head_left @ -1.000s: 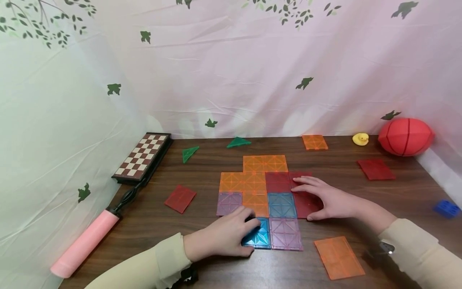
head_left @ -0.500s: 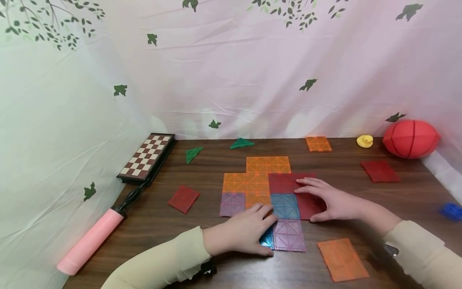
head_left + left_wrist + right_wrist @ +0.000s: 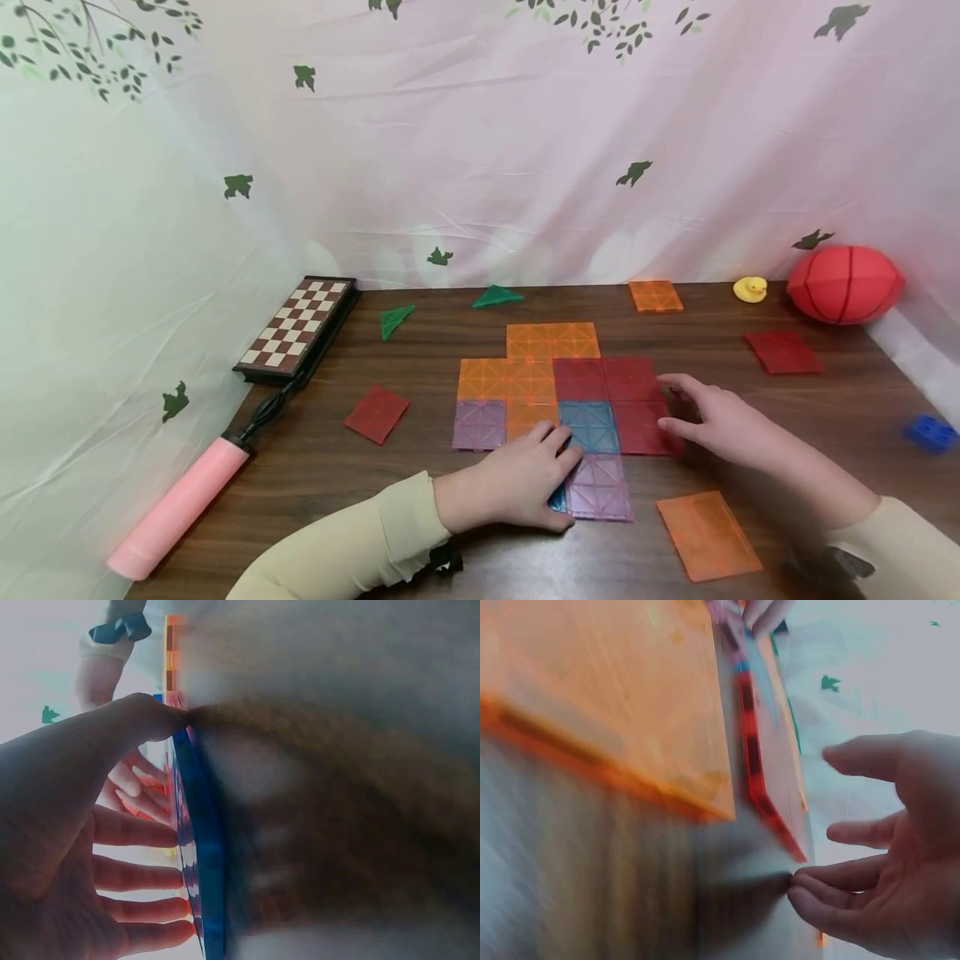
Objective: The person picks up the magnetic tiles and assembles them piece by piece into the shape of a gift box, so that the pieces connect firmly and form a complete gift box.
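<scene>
Translucent square magnetic tiles lie flat, edge to edge, mid-table in the head view. My left hand (image 3: 510, 483) rests over a bright blue tile (image 3: 557, 502), which it mostly covers. In the left wrist view its straight fingers (image 3: 142, 876) touch tile faces, with the thumb at the near edge. Beside that tile is a purple tile (image 3: 602, 492), and behind it a grey-blue tile (image 3: 587, 417). My right hand (image 3: 731, 425) hovers just right of the red tiles (image 3: 632, 379), fingers apart and holding nothing. Orange tiles (image 3: 528, 379) and another purple tile (image 3: 480, 423) complete the left part.
A larger orange tile (image 3: 708, 535) lies near right. Loose red tiles (image 3: 377, 414), green triangles (image 3: 498, 296) and an orange square (image 3: 656, 296) lie around. A chessboard (image 3: 296, 325), pink pump (image 3: 180, 508), rubber duck (image 3: 750, 289), red ball (image 3: 845, 284) and blue brick (image 3: 930, 433) sit outward.
My left hand has slid right over the bright blue tile, covering more of it. My right hand has drawn back rightward off the red tiles, which stay put.
</scene>
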`<state>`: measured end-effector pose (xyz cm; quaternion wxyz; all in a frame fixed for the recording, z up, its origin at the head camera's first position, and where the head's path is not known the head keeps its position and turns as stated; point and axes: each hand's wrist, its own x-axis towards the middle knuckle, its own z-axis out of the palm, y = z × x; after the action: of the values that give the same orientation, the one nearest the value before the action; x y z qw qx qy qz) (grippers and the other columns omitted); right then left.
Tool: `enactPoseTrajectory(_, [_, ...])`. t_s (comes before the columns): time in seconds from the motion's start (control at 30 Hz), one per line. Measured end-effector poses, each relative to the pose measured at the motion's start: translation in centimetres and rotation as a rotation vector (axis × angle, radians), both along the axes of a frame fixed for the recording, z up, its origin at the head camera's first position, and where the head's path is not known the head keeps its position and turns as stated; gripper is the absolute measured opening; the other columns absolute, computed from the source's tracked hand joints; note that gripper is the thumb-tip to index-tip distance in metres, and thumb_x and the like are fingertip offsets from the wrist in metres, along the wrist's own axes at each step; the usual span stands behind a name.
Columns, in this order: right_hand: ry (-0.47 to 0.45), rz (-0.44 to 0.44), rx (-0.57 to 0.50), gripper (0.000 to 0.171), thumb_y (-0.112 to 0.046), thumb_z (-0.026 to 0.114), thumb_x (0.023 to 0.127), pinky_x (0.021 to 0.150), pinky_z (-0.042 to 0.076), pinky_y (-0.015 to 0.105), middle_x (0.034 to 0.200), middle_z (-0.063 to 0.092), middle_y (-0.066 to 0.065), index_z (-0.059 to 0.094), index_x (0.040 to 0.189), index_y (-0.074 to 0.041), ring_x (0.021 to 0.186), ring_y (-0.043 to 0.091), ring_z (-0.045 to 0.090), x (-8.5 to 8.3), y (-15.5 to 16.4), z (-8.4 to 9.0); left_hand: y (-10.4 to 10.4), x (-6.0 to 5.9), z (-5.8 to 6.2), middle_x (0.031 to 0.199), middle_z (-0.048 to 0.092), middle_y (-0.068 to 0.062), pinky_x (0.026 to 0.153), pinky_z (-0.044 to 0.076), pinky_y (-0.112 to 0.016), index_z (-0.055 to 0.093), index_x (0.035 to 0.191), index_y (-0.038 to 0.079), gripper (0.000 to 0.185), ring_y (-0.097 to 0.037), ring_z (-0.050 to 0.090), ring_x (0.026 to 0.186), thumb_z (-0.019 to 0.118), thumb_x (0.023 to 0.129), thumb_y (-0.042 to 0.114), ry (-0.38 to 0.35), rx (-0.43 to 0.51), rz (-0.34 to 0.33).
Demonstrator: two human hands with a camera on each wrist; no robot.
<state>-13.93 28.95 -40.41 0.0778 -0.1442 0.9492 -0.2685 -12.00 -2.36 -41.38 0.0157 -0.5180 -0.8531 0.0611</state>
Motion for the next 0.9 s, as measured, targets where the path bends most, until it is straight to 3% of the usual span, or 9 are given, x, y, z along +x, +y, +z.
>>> enactPoseTrajectory(0.23, [-0.154, -0.092, -0.252, 0.054, -0.029, 0.066, 0.1, 0.094, 0.05, 0.06, 0.138, 0.053, 0.027, 0.048, 0.144, -0.002, 0.124, 0.046, 0.051, 0.5, -0.6, 0.1, 0.0, -0.2, 0.1, 0.134, 0.056, -0.01, 0.101, 0.044, -0.028, 0.06, 0.136, 0.01, 0.078, -0.023, 0.051, 0.117, 0.066, 0.084, 0.069, 0.036, 0.021, -0.022])
enactPoseTrajectory(0.4, [-0.214, -0.179, -0.426, 0.051, -0.021, 0.062, 0.102, 0.094, 0.053, 0.047, 0.14, 0.049, 0.027, 0.044, 0.145, 0.001, 0.122, 0.041, 0.05, 0.4, -0.6, 0.3, 0.0, -0.2, 0.0, 0.133, 0.057, -0.009, 0.102, 0.044, -0.028, 0.06, 0.135, 0.011, 0.077, -0.022, 0.051, 0.117, 0.066, 0.085, 0.069, 0.036, 0.022, -0.027])
enactPoseTrajectory(0.57, [-0.179, -0.205, -0.512, 0.05, -0.017, 0.063, 0.102, 0.085, 0.058, 0.032, 0.14, 0.046, 0.027, 0.044, 0.144, 0.001, 0.118, 0.039, 0.055, 0.0, -1.1, 0.8, 0.0, -0.4, 0.1, 0.134, 0.056, -0.01, 0.102, 0.044, -0.028, 0.06, 0.136, 0.011, 0.075, -0.022, 0.051, 0.117, 0.064, 0.087, 0.067, 0.011, 0.01, -0.034])
enactPoseTrajectory(0.7, [-0.125, -0.193, -0.508, 0.049, -0.013, 0.063, 0.102, 0.082, 0.056, 0.026, 0.139, 0.047, 0.026, 0.044, 0.144, 0.001, 0.12, 0.043, 0.055, -0.3, -1.9, 1.0, -0.2, -0.7, 0.8, 0.131, 0.058, -0.006, 0.098, 0.047, -0.024, 0.062, 0.135, 0.013, 0.064, -0.019, 0.053, 0.116, 0.065, 0.091, 0.059, -0.094, 0.028, -0.055])
enactPoseTrajectory(0.8, [-0.1, -0.183, -0.526, 0.05, -0.012, 0.061, 0.102, 0.082, 0.055, 0.025, 0.139, 0.046, 0.026, 0.041, 0.146, 0.0, 0.122, 0.045, 0.054, -0.6, -2.5, 1.1, -0.4, -0.9, 1.3, 0.126, 0.062, -0.002, 0.094, 0.048, -0.02, 0.063, 0.133, 0.012, 0.053, -0.012, 0.058, 0.112, 0.067, 0.094, 0.048, -0.164, 0.082, -0.105])
enactPoseTrajectory(0.9, [-0.095, -0.176, -0.564, 0.053, -0.011, 0.061, 0.102, 0.083, 0.055, 0.024, 0.138, 0.046, 0.025, 0.037, 0.149, -0.001, 0.12, 0.043, 0.054, -0.8, -3.1, 1.1, -0.6, -0.9, 1.8, 0.121, 0.064, 0.0, 0.09, 0.05, -0.018, 0.064, 0.132, 0.011, 0.047, -0.008, 0.061, 0.107, 0.068, 0.095, 0.039, -0.147, 0.143, -0.169])
